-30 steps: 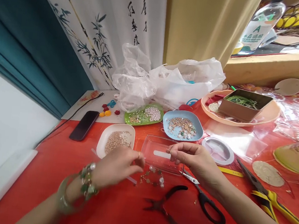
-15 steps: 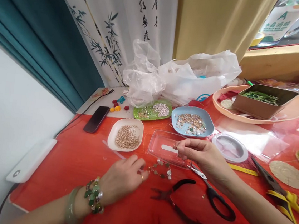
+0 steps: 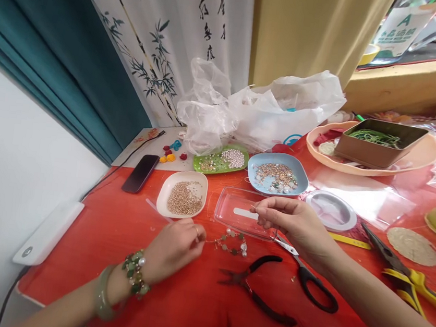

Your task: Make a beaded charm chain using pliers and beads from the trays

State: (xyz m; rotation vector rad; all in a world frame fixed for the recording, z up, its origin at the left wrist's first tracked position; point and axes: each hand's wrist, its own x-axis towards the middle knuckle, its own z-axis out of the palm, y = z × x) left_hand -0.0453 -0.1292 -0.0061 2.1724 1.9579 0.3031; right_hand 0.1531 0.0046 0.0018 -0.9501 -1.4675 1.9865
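My left hand (image 3: 175,246) rests on the red tablecloth with its fingers curled together, pinching something too small to make out, just left of a short beaded strand (image 3: 232,241) of green and pearl beads. My right hand (image 3: 293,223) hovers over a clear plastic tray (image 3: 236,214), thumb and forefinger pinched on a thin wire or pin. The white dish of gold beads (image 3: 183,200) lies just beyond my left hand. On my left wrist are a jade bangle and a green bead bracelet.
Black pliers (image 3: 256,294) and black scissors (image 3: 307,278) lie near my right forearm. Yellow-handled pliers (image 3: 410,274) lie at the right. A green dish (image 3: 221,159), blue dish (image 3: 277,176), phone (image 3: 140,172), plastic bags (image 3: 263,111) and a metal tin (image 3: 380,142) stand behind.
My left hand lowered onto the cloth and drew back left, fingers curling in beside the beaded strand. My right hand held its pinch over the clear tray. The view shifted slightly.
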